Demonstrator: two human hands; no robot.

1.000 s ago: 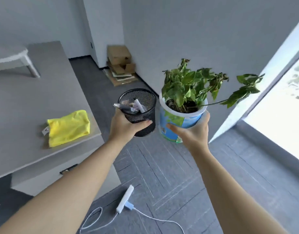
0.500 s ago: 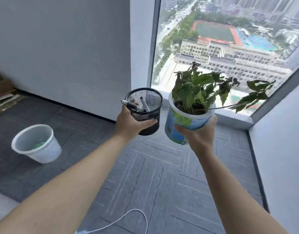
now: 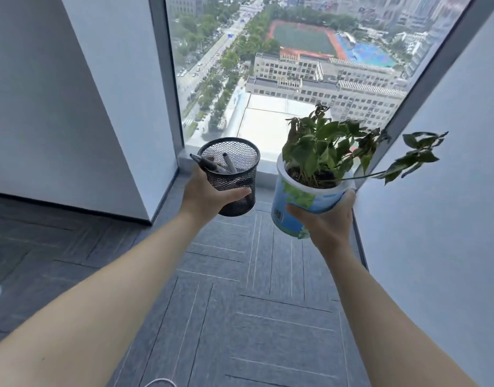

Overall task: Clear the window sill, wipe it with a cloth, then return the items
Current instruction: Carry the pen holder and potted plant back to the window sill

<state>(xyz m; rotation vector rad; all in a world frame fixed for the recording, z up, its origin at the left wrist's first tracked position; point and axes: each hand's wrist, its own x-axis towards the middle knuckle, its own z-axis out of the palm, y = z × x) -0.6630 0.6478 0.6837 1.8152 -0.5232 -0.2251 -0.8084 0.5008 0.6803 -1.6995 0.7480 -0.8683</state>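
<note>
Head view: my left hand (image 3: 209, 198) grips black mesh pen holder (image 3: 231, 177), pens (image 3: 213, 165) inside, held above grey floor (image 3: 240, 303). My right hand (image 3: 324, 222) clasps blue-and-white plant pot (image 3: 298, 203), leafy plant (image 3: 326, 146) upright. Window sill (image 3: 264, 170) lies just beyond, at far end, below window (image 3: 296, 65) overlooking city.

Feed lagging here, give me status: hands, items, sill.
Left hand grips mesh pen holder. Right hand grips potted plant. Both held in air, short of window sill. Visible sill bare.
</note>
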